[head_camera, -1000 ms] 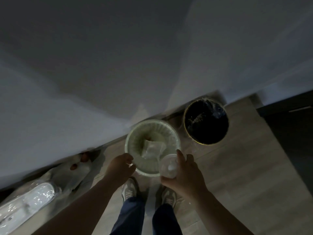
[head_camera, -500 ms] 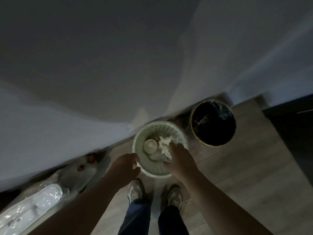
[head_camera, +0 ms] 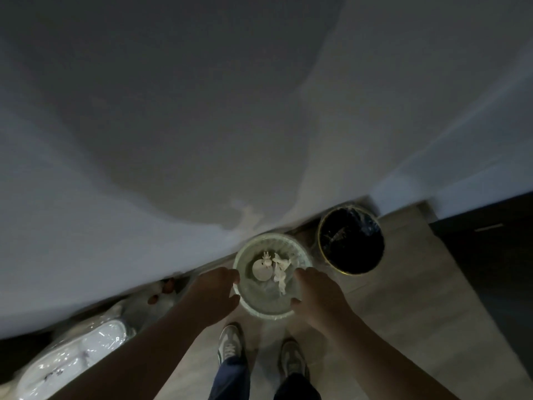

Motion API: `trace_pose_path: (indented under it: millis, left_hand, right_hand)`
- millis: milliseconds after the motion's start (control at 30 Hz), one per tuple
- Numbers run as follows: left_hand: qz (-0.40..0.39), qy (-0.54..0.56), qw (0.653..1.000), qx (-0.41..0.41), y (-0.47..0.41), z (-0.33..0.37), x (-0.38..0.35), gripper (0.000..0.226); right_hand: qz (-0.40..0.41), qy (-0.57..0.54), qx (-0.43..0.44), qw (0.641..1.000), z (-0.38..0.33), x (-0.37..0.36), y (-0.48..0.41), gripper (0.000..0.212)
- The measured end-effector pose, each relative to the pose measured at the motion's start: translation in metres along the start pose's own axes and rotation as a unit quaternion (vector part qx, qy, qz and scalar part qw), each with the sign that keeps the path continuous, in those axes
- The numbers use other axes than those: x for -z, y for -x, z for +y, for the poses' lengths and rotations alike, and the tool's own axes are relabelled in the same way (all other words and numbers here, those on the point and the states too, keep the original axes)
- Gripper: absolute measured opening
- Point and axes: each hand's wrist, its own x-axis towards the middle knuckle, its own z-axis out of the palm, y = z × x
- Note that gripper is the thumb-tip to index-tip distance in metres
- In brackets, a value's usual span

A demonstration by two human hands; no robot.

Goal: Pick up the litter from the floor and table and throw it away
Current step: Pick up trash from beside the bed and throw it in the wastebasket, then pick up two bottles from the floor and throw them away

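Two hands meet a pale round bin (head_camera: 245, 306) in the head view, one on each side of its rim. The left hand (head_camera: 215, 293) lies against the rim's left edge, with fingers and thumb curved toward it. The right hand (head_camera: 317, 295) mirrors it on the right edge. The light is dim, and I cannot tell whether either hand actually grips the rim or only touches it; neither carries any litter.

The litter lies down inside the bin, between the two hands and a little beyond the fingertips. A round pale cup (head_camera: 262, 274) sits left of centre. A crumpled white paper (head_camera: 281, 269) lies just beside it on the right, close to the right hand's fingers.

The bin stands on a wooden floor (head_camera: 403, 298) against a white wall (head_camera: 173, 140), directly in front of the person's two shoes (head_camera: 230, 342). A black bin (head_camera: 350, 243) with a shiny liner stands just right of the pale one. At lower left, a white object wrapped in clear plastic (head_camera: 75, 356) lies on the floor, well apart from both hands.
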Motion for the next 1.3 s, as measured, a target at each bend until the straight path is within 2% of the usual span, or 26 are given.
trace_pose_path:
  millis: [67,200,300,433,667,800,1000,1167,1300]
  left_hand:
    - [-0.033,-0.021,0.999,0.028,0.011,0.015,0.024,0.038]
    - [-0.026,-0.043,0.998,0.040,0.032,0.046,0.079,0.038]
    - [0.014,-0.057,0.998,0.032,0.051,0.071,0.124,0.038]
    - [0.072,-0.065,0.995,0.040,0.087,0.104,0.182,0.040]
    - [0.150,-0.062,0.982,0.099,0.170,0.141,0.265,0.040]
    - [0.233,-0.057,0.962,0.129,0.222,0.150,0.301,0.042]
    - [0.365,-0.071,0.910,0.186,0.323,0.149,0.350,0.040]
    - [0.426,-0.104,0.863,0.251,0.428,0.133,0.364,0.041]
    - [0.457,-0.122,0.826,0.308,0.533,0.110,0.350,0.044]
  right_hand:
    - [0.018,0.006,0.019,1.000,-0.003,0.028,0.013,0.046]
    - [0.045,0.025,0.063,0.997,-0.010,0.097,0.040,0.043]
    - [0.076,0.033,0.111,0.990,-0.012,0.152,0.065,0.037]
    - [0.093,0.018,0.175,0.980,-0.018,0.225,0.101,0.045]
    - [0.146,0.052,0.291,0.944,-0.057,0.321,0.156,0.047]
    - [0.187,0.076,0.363,0.910,-0.104,0.360,0.188,0.046]
    - [0.232,0.096,0.482,0.839,-0.206,0.399,0.243,0.044]
    - [0.245,0.098,0.556,0.788,-0.297,0.393,0.295,0.042]
    - [0.243,0.103,0.616,0.742,-0.381,0.361,0.350,0.041]
